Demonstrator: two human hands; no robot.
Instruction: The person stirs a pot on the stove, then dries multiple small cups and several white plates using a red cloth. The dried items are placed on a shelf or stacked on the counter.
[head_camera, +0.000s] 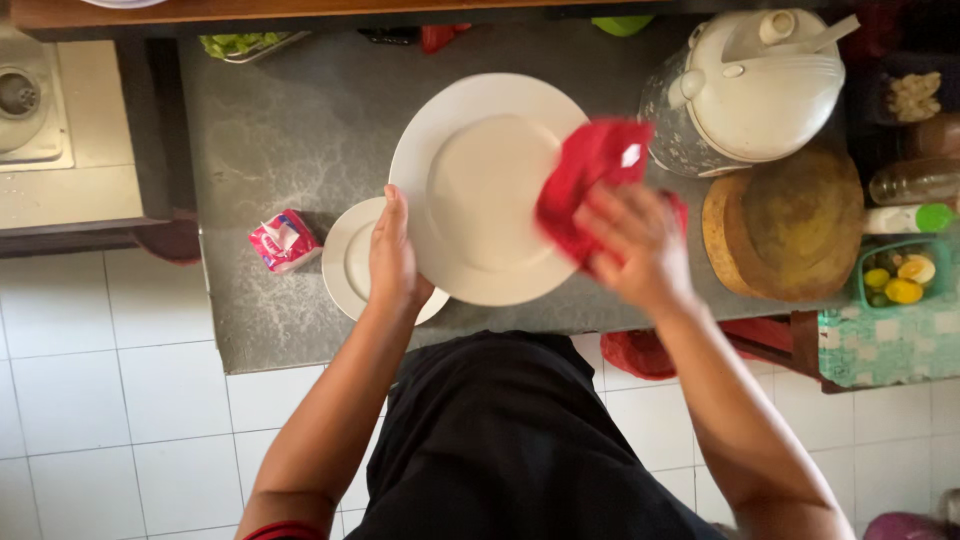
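The person's left hand (393, 255) is gripping the left rim of a large round white ceramic plate (480, 190), fingers laid flat and pressed together against its edge, and is holding it tilted above a grey speckled stone counter (290, 130). The right hand (632, 243) is pressing a crumpled red cloth (590, 175) against the plate's right side; the hand is blurring, its fingers are closing around the cloth, and a small white tag is showing on the fabric. A smaller round white plate (350, 262) is lying on the counter just under the left hand, partly hidden by the large plate. Near it to the left, a small red and white soft packet (284, 241) with a torn white top is sitting close to the counter's edge. To the right of the cloth, a white round rice cooker (765, 85) with a grey patterned body is standing, and just below it a round wooden chopping block (790, 225) is resting. At the far right, a green plastic basket (895, 275) is holding small yellow and pale round items on a checked green cloth. White floor tiles (100, 400) are showing below the counter.
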